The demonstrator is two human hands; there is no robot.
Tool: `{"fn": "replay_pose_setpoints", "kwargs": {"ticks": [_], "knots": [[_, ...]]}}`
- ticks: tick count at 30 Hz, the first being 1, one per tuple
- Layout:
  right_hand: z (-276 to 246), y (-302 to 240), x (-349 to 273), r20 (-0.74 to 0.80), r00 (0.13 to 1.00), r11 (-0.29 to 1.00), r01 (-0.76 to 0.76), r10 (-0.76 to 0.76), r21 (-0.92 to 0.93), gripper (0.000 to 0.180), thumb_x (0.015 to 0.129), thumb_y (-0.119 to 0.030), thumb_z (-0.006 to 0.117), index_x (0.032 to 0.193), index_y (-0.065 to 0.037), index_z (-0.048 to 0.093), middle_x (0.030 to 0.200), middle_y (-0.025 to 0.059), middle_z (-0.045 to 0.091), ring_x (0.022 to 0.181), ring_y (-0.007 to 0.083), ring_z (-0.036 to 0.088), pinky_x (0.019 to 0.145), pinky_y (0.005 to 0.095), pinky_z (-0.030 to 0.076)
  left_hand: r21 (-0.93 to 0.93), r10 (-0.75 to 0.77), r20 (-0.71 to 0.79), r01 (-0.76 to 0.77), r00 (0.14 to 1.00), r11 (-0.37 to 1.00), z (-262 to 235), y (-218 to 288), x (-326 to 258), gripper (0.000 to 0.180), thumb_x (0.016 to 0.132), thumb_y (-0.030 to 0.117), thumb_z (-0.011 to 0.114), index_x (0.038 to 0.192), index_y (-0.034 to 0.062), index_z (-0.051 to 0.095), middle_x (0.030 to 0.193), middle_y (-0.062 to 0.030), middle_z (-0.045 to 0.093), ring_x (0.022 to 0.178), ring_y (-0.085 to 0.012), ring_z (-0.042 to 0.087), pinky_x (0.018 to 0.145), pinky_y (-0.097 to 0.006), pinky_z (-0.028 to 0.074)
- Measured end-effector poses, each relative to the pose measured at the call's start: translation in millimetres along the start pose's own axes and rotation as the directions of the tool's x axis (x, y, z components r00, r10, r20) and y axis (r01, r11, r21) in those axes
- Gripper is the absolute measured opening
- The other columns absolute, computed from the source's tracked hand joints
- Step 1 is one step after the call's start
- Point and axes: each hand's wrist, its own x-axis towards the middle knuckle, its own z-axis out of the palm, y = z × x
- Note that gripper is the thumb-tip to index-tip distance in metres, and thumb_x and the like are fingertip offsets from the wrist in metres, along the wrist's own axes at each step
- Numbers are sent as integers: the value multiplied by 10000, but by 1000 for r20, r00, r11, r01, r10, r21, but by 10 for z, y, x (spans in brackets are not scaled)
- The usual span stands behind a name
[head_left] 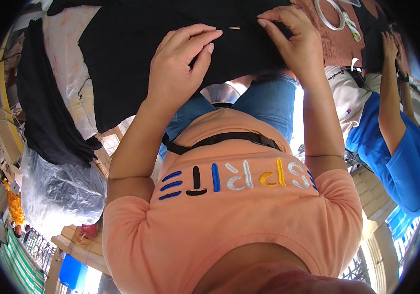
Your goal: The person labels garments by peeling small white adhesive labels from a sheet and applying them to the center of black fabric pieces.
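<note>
A black garment lies spread out in front of me. On it, between my hands, sits a small gold-coloured bar-shaped piece. My left hand rests on the cloth just left of this piece, its fingers stretched forward and the thumb a little apart from them; I see nothing in it. To the right of the piece is my right hand, with thumb and forefinger tips brought together in a pinch over the black cloth. Whatever those tips hold, if anything, is too small to make out.
A bunched black cloth hangs at the left, above a clear plastic bag. White rings of tape lie at the far right on a brown surface. A co-worker in a blue shirt is at my right, hands on dark cloth.
</note>
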Motion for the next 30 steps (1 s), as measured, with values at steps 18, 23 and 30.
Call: {"fn": "replay_pose_setpoints", "kwargs": {"ticks": [18,23,30], "knots": [[58,1217,-502,-307,926,874,-328,222,-358,305,886,-153,781,1179,-104,712,1109,85,718,1063,248,699,911,354,554,213,-52,-17,54,998,975,-788,-95,-21,235,956,6,672,1167,53,765,1162,-100,736,1083,-204,698,961,-304,518],[-294,1213,-369,-340,901,925,-339,268,-170,181,930,-156,773,1084,-61,769,967,61,773,866,112,734,784,251,560,161,-1,-42,8,999,987,-724,-165,29,217,928,45,697,1123,99,777,1106,-69,750,993,-217,704,879,-311,542],[-892,248,-54,-84,978,915,-206,189,-345,179,944,-160,753,1114,-105,746,984,40,769,883,129,736,768,253,556,-130,-82,108,95,991,987,-358,33,108,198,924,84,722,1109,113,787,1074,-89,759,951,-226,730,903,-315,554]]}}
